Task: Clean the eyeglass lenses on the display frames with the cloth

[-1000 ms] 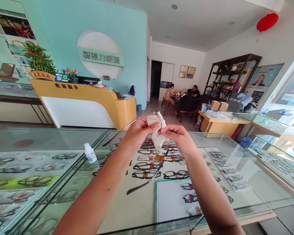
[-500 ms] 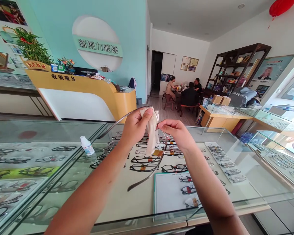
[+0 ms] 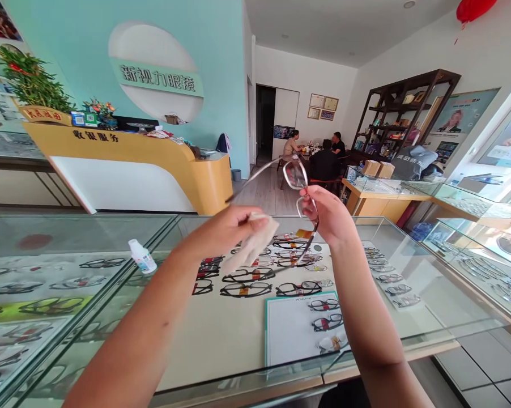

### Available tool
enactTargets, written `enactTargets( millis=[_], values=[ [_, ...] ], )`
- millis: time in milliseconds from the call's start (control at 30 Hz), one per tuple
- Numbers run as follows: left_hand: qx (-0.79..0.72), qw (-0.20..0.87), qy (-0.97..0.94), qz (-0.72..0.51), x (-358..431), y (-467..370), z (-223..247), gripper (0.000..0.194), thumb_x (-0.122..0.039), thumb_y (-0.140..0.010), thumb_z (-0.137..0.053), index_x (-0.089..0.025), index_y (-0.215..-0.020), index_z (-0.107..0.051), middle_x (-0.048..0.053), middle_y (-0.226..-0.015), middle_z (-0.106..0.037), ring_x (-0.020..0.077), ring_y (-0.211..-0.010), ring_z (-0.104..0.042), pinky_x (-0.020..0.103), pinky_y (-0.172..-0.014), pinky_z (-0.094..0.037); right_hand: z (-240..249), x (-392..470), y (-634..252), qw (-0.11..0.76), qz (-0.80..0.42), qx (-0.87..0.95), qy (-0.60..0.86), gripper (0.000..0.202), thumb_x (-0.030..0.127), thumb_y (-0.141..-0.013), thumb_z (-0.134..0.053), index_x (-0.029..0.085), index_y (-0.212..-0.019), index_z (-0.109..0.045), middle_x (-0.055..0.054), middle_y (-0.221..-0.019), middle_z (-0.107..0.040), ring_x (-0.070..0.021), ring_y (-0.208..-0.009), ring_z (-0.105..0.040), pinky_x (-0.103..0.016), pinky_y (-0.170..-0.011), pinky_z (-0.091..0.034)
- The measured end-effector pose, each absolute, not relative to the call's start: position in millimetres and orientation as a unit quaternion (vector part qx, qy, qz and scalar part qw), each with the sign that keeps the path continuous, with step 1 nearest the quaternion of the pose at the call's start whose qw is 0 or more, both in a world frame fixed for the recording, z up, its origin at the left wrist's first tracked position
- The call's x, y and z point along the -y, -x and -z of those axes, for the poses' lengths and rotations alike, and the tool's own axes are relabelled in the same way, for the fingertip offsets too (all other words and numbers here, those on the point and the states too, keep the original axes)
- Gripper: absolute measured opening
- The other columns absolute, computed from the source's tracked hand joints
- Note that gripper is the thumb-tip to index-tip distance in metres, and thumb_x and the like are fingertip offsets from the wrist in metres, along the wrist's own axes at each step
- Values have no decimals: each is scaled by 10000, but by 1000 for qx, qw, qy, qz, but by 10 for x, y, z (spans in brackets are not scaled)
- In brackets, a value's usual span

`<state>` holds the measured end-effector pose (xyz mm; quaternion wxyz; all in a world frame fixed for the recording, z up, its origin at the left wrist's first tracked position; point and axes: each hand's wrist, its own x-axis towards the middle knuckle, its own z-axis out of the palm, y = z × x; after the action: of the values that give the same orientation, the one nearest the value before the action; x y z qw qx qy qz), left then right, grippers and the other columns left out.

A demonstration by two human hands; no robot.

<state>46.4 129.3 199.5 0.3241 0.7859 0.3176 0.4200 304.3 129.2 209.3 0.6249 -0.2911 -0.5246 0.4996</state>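
A thin-rimmed pair of glasses (image 3: pixel 296 174) is held up above the glass counter, its temples spread, with an orange tag on one of them. My right hand (image 3: pixel 328 212) pinches the frame near its middle. To the left, my left hand (image 3: pixel 228 229) grips a pale cloth (image 3: pixel 255 241) that hangs from its fingers, apart from the glasses. Both hands are over the display case, where rows of glasses (image 3: pixel 246 289) lie under the glass.
A small white bottle (image 3: pixel 142 258) stands on the counter glass (image 3: pixel 162 238) at the left. Behind are a yellow reception desk (image 3: pixel 211 175), a dark shelf (image 3: pixel 391 93) and several people (image 3: pixel 326 161) seated at a table.
The cloth has come off the glasses; my left hand has moved left and down with it. My right hand has raised the glasses slightly to the right. The camera view has shifted a little.
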Motion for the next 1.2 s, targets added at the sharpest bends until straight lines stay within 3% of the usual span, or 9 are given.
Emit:
enactTargets(
  millis=[100, 200, 300, 633, 767, 833, 933, 1033, 1200],
  values=[
    [-290, 319, -883, -187, -1114, -708, -1946, 316, -468, -1006, -677, -225, -833, -783, 23, -732, -706, 177, -650, -591, 277, -603, -418, -2132, -1302, -3145, 635, -508, 512, 278, 317, 517, -760, -880, 255, -882, -751, -43, -1060, -781, -173, -872, -657, -284, -656, -472],
    [-276, 278, -918, -52, -974, -996, -1779, 165, -366, -976, -696, -256, -902, -795, 8, -835, -761, 187, -745, -651, 278, -667, -418, -2159, -1283, -3170, 634, -513, 513, 268, 347, 538, -757, -893, 252, -896, -753, -58, -1088, -791, -184, -915, -684, -295, -705, -517],
    [-249, 239, -938, 42, -904, -1272, -1507, 243, -421, -987, -693, -238, -844, -767, 23, -814, -748, 203, -720, -647, 304, -609, -361, -2167, -1264, -3136, 636, -500, 521, 273, 360, 556, -757, -894, 254, -898, -759, -66, -1089, -797, -194, -925, -686, -305, -715, -526],
    [-262, 198, -938, 112, -780, -1708, -674, 107, -350, -891, -808, -252, -920, -775, 44, -962, -858, 304, -949, -802, 356, -720, -496, -2060, -1397, -3052, 672, -477, 494, 278, 315, 521, -803, -849, 260, -927, -722, -28, -1042, -793, -181, -916, -715, -293, -703, -489],
    [-267, 137, -950, 84, -634, -1695, -874, 287, -407, -891, -847, -216, -1088, -763, 99, -1088, -848, 328, -1050, -801, 379, -801, -544, -2037, -1425, -3058, 688, -483, 469, 270, 293, 499, -808, -832, 261, -921, -703, -25, -1064, -784, -168, -903, -702, -287, -705, -500],
    [-269, 80, -960, 22, -525, -1642, -1105, 236, -348, -924, -815, -191, -1089, -752, 120, -1106, -833, 322, -1034, -798, 385, -814, -548, -2029, -1441, -3066, 696, -475, 463, 274, 298, 505, -811, -817, 261, -927, -692, -25, -1081, -777, -161, -895, -691, -282, -705, -510],
    [-306, 53, -940, -143, -389, -1488, -1481, 189, -357, -1055, -650, -225, -1170, -721, 49, -991, -830, 254, -833, -779, 362, -690, -494, -2001, -1483, -3057, 709, -453, 457, 288, 331, 537, -803, -802, 261, -939, -679, -29, -1083, -767, -156, -870, -667, -285, -690, -502],
    [-386, 12, -866, -318, -387, -1299, -1723, 337, -365, -1107, -536, -231, -1393, -654, -5, -755, -758, 194, -608, -676, 337, -608, -426, -1943, -1523, -2986, 727, -442, 438, 290, 343, 539, -786, -810, 259, -942, -686, -26, -1055, -763, -154, -839, -640, -293, -681, -478],
    [-431, -22, -812, -393, -651, -1169, -1742, 435, -358, -1093, -586, -198, -1497, -614, 23, -840, -821, 187, -598, -682, 326, -600, -402, -1839, -1500, -2756, 737, -451, 414, 286, 300, 499, -782, -824, 252, -896, -698, -19, -1009, -757, -162, -823, -610, -299, -695, -453]
  ],
)
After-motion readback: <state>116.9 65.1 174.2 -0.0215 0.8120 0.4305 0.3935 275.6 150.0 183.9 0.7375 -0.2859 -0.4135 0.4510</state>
